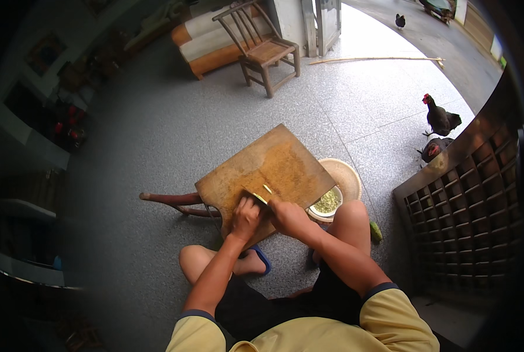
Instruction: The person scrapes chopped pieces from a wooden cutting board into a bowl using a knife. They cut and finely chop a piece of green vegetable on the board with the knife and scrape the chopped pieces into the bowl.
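Note:
A worn wooden cutting board (271, 163) lies in front of me, above the floor. Near its lower edge my right hand (288, 215) is closed around the handle end of a knife (254, 196), whose blade is seen mostly edge-on. My left hand (246, 218) presses down with bent fingers close beside the blade; what lies under the fingers is hidden. A thin pale green slice (267, 189) rests on the board just beyond the knife. Right of the board, a white bowl (327, 201) of chopped pale green pieces stands in a round woven basket (348, 174), partly under the board's corner.
A green cucumber-like vegetable (376, 232) lies on the floor by my right knee. Black chickens (440, 119) stand at the right, near a dark wooden lattice (464, 211). Ahead are a wooden chair (271, 50) and a long pole (376, 59). Reddish wooden legs (174, 199) jut left from beneath the board.

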The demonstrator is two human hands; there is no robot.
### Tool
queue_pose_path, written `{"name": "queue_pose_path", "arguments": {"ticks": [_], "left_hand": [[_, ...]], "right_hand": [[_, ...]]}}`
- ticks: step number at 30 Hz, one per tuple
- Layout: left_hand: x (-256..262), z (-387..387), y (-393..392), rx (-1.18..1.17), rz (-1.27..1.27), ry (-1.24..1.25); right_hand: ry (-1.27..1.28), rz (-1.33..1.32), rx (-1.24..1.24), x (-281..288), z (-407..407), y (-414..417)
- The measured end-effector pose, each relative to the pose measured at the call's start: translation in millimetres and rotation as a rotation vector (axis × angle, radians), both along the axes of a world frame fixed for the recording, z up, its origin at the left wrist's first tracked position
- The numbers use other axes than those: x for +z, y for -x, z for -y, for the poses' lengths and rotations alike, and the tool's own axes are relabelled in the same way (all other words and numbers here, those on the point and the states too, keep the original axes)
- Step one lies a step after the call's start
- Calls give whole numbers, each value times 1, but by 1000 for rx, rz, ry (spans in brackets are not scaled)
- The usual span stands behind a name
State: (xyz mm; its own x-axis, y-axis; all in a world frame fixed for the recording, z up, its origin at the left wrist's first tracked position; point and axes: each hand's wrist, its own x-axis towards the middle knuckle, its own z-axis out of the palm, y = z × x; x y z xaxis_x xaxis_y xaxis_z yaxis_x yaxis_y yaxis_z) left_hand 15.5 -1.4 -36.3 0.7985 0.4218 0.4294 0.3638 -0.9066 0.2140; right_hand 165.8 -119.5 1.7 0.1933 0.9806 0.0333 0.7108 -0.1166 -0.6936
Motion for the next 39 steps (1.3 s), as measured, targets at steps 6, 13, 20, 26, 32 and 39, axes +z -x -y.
{"name": "queue_pose_path", "arguments": {"ticks": [6, 13, 20, 26, 32, 39], "left_hand": [[18, 0, -2, -102, 114, 103], [4, -2, 3, -56, 26, 23], [-6, -7, 5, -49, 47, -11], [-7, -8, 6, -35, 18, -1], [2, -3, 0, -59, 82, -25], [1, -2, 6, -21, 18, -6]], "right_hand": [[-11, -83, -58, -6, -7, -7], [42, -68, 4, 22, 11, -4], [8, -61, 24, 14, 14, -2], [21, -65, 53, 7, -2, -6], [-73, -100, -67, -13, -15, -3], [32, -90, 6, 13, 6, -4]]}}
